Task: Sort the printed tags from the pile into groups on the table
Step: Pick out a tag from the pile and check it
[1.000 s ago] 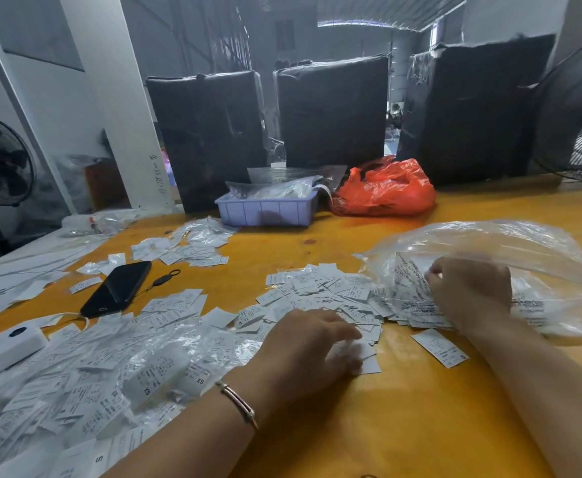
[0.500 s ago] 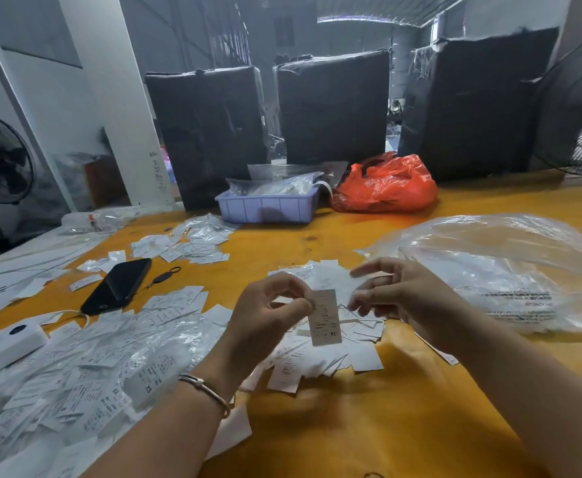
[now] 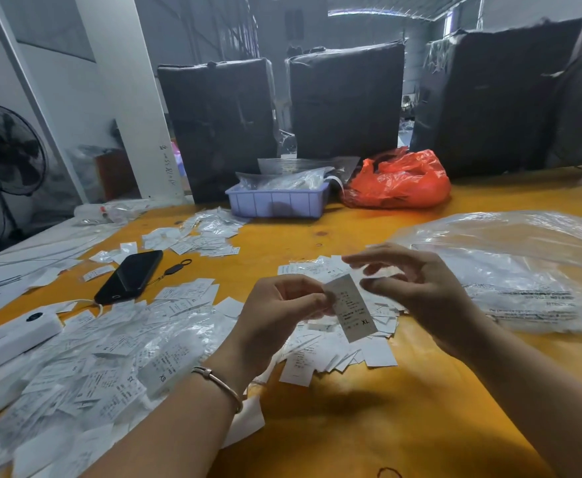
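Bare forearms, no sleeves; thin metal bangle [image 3: 221,382] on L wrist.

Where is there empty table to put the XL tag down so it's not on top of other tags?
Bare wood lies near the table edge, below the middle tag pile, and farther back between the purple tray and the clear bag. The left side, around the phone, is crowded with tags.

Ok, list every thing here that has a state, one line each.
Left hand: pinching the held tag.
Right hand: open, fingers spread beside the tag.
Held tag: lifted, tilted, print facing up, marked XL.
Phone: flat, screen dark.
Red bag: bunched up.
Purple tray: holding clear bags.
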Tool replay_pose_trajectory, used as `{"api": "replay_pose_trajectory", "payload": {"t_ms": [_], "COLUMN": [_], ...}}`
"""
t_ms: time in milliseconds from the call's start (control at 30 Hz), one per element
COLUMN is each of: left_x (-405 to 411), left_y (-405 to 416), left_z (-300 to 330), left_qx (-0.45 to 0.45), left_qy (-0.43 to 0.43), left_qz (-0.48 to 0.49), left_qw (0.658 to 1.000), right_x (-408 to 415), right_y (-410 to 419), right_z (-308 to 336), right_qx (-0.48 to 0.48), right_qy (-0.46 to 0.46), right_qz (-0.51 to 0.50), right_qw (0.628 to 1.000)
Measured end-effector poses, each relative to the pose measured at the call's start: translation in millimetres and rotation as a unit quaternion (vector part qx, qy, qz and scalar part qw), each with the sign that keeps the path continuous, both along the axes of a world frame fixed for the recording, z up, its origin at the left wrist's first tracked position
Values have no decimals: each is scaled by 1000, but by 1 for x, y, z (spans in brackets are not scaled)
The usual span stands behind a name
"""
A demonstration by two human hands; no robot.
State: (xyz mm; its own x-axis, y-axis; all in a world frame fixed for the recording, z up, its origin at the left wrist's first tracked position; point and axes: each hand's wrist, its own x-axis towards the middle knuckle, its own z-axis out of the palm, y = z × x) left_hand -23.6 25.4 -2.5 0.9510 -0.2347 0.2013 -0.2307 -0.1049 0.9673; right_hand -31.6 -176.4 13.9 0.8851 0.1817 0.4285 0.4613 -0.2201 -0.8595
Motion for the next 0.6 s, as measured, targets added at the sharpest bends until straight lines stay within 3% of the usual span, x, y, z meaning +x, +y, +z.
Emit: {"api": "replay_pose_trajectory", "payload": {"t_ms": [200, 367, 433, 600], "left_x": [1, 3, 4, 4], "left_y": [1, 4, 5, 5], "left_z": [-3, -2, -1, 0], "left_qx": [-37, -73, -107, -181], "left_qy": [-12, -20, -9, 43], "left_qz": [-3, 10, 13, -40], "left_qw": [999, 997, 994, 982], "right_x": [-3, 7, 8, 7], "right_y": [6, -2, -6, -4], "right_z": [-2, -5, -5, -8], "right_qx": [-62, 69, 79, -5], "right_qy": [62, 70, 66, 80], "right_qz": [2, -62, -77, -78], "right_qw": [996, 993, 992, 994]}}
